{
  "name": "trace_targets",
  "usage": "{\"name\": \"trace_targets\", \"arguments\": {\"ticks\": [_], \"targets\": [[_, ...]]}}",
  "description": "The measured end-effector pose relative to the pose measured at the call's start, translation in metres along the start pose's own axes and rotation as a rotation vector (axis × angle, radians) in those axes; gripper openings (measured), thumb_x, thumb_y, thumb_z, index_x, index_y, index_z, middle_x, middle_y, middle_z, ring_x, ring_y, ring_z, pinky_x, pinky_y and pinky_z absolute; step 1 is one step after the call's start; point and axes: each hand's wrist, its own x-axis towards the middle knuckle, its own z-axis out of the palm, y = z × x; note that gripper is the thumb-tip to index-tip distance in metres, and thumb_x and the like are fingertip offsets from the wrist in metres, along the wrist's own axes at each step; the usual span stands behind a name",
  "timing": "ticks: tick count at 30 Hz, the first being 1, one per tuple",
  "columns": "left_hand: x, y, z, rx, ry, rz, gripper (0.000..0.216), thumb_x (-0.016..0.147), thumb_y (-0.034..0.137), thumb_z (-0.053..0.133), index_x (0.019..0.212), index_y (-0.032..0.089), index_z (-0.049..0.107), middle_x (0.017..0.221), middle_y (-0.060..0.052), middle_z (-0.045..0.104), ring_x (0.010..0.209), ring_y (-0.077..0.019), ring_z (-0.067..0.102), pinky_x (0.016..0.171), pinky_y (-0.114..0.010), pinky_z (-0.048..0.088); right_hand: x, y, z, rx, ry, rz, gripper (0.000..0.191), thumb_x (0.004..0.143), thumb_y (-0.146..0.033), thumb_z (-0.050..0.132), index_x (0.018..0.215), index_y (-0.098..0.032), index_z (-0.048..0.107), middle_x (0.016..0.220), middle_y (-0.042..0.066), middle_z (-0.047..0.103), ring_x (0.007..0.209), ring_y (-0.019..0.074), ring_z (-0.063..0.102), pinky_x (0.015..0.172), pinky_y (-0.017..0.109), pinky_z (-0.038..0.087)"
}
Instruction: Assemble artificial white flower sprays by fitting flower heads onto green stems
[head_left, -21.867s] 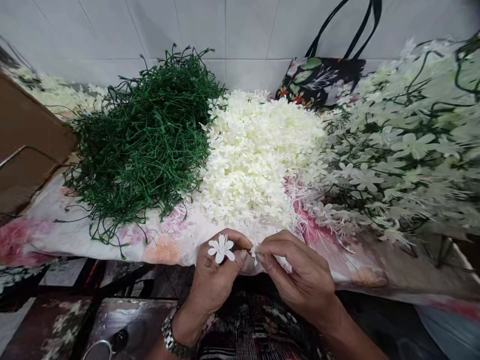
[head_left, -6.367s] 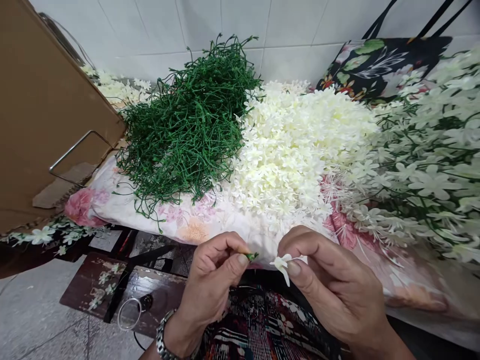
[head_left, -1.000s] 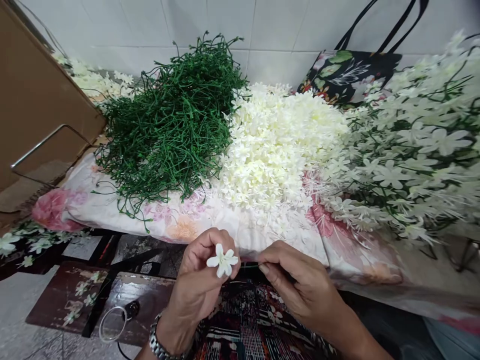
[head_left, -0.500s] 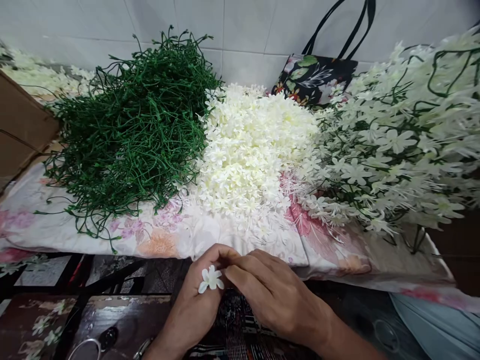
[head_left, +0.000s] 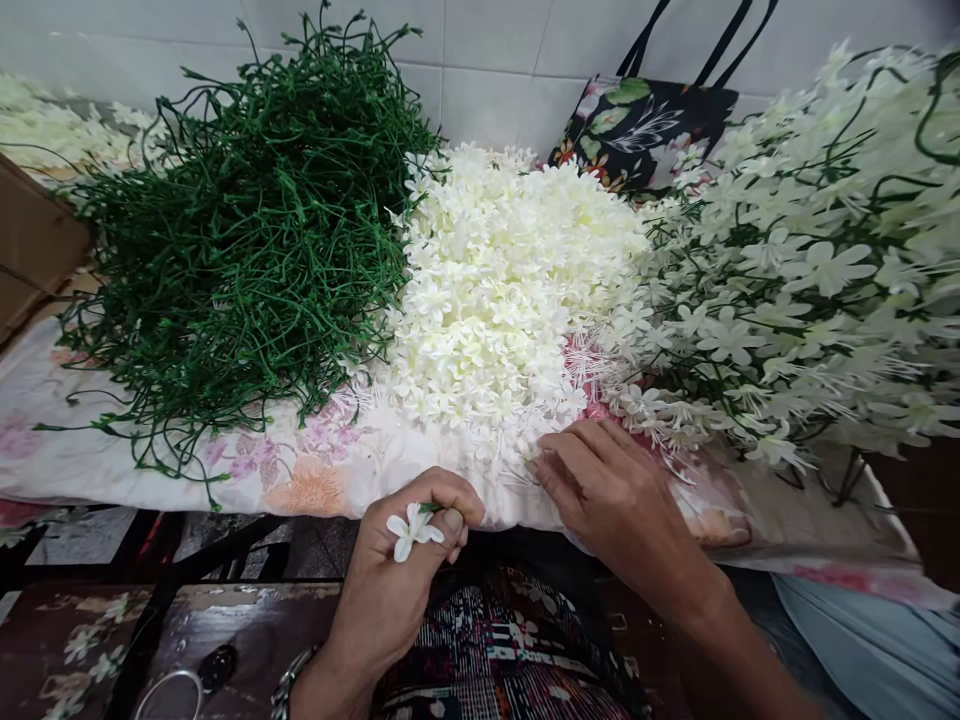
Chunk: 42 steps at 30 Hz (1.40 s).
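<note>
My left hand (head_left: 401,575) is closed in a pinch on a small green stem that carries a white flower (head_left: 409,528). It hovers just below the front edge of the floral cloth (head_left: 225,470). My right hand (head_left: 611,495) rests on the cloth at the near edge of the pile of loose white blossoms (head_left: 510,290), its fingertips together at the small white pieces there. What those fingertips hold, if anything, is too small to make out.
A heap of green stems (head_left: 247,240) lies at the left of the blossoms. Finished sprays of white flowers on green stems (head_left: 810,270) spread at the right. A dark floral bag (head_left: 645,125) leans on the tiled wall. A cardboard box (head_left: 34,250) stands far left.
My right hand has left the left hand and moved up and right onto the cloth by the white blossoms. The left hand keeps its flower and has barely moved.
</note>
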Motion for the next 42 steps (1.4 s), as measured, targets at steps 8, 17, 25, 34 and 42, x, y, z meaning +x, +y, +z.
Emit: {"name": "trace_targets", "arguments": {"ticks": [8,17,25,34,42], "targets": [[0.0,-0.003,0.001,0.146,-0.032,0.004,0.018,0.083,0.025,0.058,0.09,0.02,0.074,0.081,-0.005,0.07,0.066,-0.0135,0.054,0.063,-0.025,0.043,-0.004,-0.006,0.004,0.173,0.074,0.043,0.016,0.087,-0.011,0.048,0.074,-0.017,0.053,0.071,0.005,0.054,0.069,0.017,0.051,0.065,0.03,0.041],[-0.003,-0.001,0.006,0.079,0.051,0.013,0.016,0.079,0.026,0.063,0.083,0.017,0.075,0.06,-0.004,0.068,0.046,-0.0087,0.042,0.046,-0.021,0.034,-0.006,-0.004,-0.01,0.362,0.158,0.132,0.012,0.084,-0.013,0.052,0.075,-0.02,0.052,0.063,-0.002,0.054,0.058,0.0109,0.051,0.056,0.024,0.04],[0.005,-0.003,0.014,0.042,0.056,0.076,0.013,0.075,0.026,0.066,0.084,0.018,0.072,0.076,-0.004,0.067,0.06,-0.0122,0.052,0.055,-0.023,0.041,-0.001,-0.021,-0.015,0.66,0.091,0.205,0.008,0.084,-0.018,0.056,0.076,-0.02,0.057,0.063,-0.002,0.057,0.057,0.01,0.053,0.052,0.021,0.043],[0.006,-0.004,0.009,0.07,0.132,0.033,0.008,0.073,0.022,0.065,0.066,0.017,0.064,0.048,0.006,0.042,0.044,-0.0062,0.032,0.043,-0.02,0.025,0.004,-0.024,-0.012,0.662,0.047,0.106,0.006,0.086,-0.019,0.054,0.086,-0.018,0.06,0.071,0.0,0.062,0.061,0.0111,0.057,0.055,0.022,0.046],[0.008,-0.002,0.003,0.176,0.2,0.016,0.009,0.072,0.023,0.064,0.066,0.016,0.063,0.049,0.006,0.043,0.044,-0.0064,0.034,0.041,-0.019,0.022,-0.004,-0.012,-0.002,0.15,-0.148,-0.01,0.017,0.089,-0.016,0.045,0.078,-0.018,0.056,0.072,0.005,0.056,0.07,0.0185,0.053,0.064,0.031,0.042]]}}
